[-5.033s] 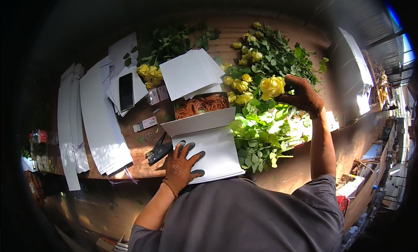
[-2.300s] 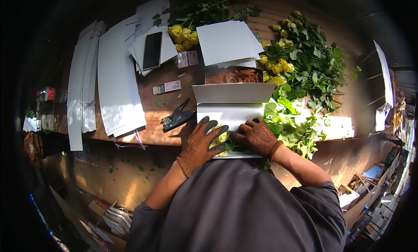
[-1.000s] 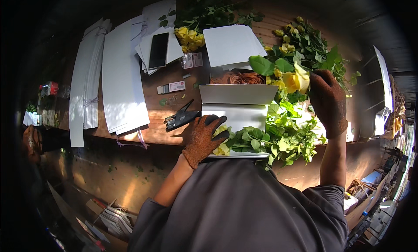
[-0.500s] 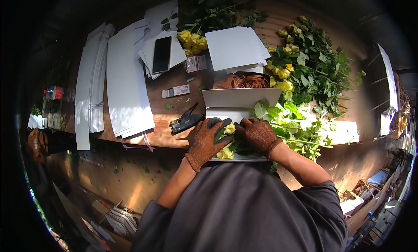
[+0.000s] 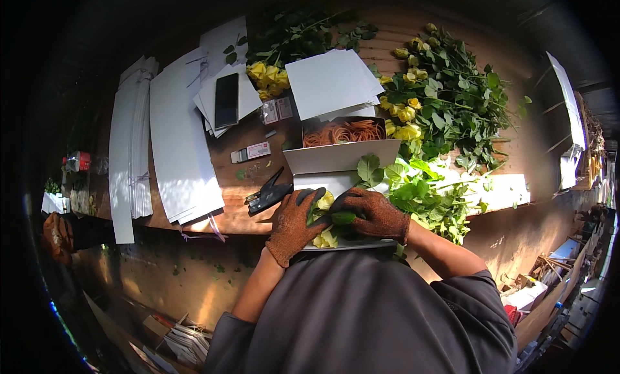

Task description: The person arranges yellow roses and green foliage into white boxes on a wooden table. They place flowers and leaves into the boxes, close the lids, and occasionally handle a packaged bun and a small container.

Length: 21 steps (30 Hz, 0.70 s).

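Head view: both hands (gloved), left (image 5: 294,222) & right (image 5: 374,212), clasp yellow roses (image 5: 326,209).

Box of bands (image 5: 341,146) and roses (image 5: 445,103) block beyond hands (image 5: 332,214).

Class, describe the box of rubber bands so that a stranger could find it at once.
Start at the wooden bench and find the gloved hands in front. Just beyond them an open cardboard box sits between two heaps of yellow roses. Only it holds a tangle of orange rubber bands.
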Motion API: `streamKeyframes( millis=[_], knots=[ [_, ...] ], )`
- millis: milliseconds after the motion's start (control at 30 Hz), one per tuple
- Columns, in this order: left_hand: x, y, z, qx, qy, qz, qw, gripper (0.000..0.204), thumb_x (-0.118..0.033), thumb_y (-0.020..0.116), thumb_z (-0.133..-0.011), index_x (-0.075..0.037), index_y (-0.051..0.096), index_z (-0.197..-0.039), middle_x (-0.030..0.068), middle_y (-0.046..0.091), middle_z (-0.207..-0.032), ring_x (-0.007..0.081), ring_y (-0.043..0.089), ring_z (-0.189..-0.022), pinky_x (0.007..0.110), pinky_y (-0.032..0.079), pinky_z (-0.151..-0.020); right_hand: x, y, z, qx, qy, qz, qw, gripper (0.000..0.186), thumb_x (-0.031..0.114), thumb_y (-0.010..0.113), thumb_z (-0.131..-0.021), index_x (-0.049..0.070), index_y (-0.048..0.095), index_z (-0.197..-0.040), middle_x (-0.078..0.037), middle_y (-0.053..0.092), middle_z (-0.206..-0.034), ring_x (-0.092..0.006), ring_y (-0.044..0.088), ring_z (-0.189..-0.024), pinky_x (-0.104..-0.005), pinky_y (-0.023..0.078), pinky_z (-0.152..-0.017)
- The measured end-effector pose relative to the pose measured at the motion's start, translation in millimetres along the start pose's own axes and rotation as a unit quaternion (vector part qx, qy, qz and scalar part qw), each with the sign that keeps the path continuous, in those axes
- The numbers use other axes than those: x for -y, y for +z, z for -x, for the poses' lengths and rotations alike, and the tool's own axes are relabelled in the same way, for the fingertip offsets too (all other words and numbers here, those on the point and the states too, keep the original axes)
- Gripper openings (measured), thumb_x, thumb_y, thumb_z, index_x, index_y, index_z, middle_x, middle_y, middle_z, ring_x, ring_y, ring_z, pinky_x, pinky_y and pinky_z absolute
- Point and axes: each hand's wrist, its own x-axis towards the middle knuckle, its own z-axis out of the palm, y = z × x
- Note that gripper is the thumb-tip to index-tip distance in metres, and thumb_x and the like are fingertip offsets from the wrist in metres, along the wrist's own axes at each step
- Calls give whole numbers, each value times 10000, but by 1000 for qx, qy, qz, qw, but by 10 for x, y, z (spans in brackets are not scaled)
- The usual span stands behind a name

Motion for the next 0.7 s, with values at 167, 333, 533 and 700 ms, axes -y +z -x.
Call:
streamKeyframes(
  millis=[167, 333, 533, 700],
  knots=[
    [-54, -73, 8, 22, 38, -33, 998, 682, -264, 803, -732, -206, 559, -1366, 148, 540, -1211, 354, 538, -1113, 453, 471, -956, -28, 35, 76, -17, 36, -136, 990, 326, 73, 584, -862, 32, 628, -1182, -155, 648, -1109, -302, 640, -1002, -389, 507, -891],
    [-57, -39, -37, 21, 15, 39, 999, 594, -292, 812, -746, -165, 619, -1294, 148, 567, -1211, 363, 544, -1140, 452, 473, -967, 221, -465, 53, -52, 51, -297, 952, 338, 215, 589, -965, -24, 617, -1201, -129, 665, -1127, -190, 625, -1035, -340, 477, -941],
    [-171, -103, 9, 17, -11, -12, 1000, 522, -337, 770, -798, -201, 640, -1285, 154, 544, -1181, 349, 539, -1107, 456, 465, -959, -319, -2060, -809, -400, 32, -246, 883, 559, 495, 522, -988, -17, 610, -1192, -119, 671, -911, -229, 663, -840, -352, 543, -800],
    [-223, -123, -40, 17, -9, -13, 1000, 527, -318, 799, -777, -206, 657, -1273, 154, 499, -1253, 343, 512, -1172, 446, 471, -976, -1760, -2006, -1112, -120, 369, 414, 824, 469, 211, 712, -812, 177, 623, -1271, -174, 425, -1457, -372, 444, -1317, -532, 428, -1026]
  ],
)
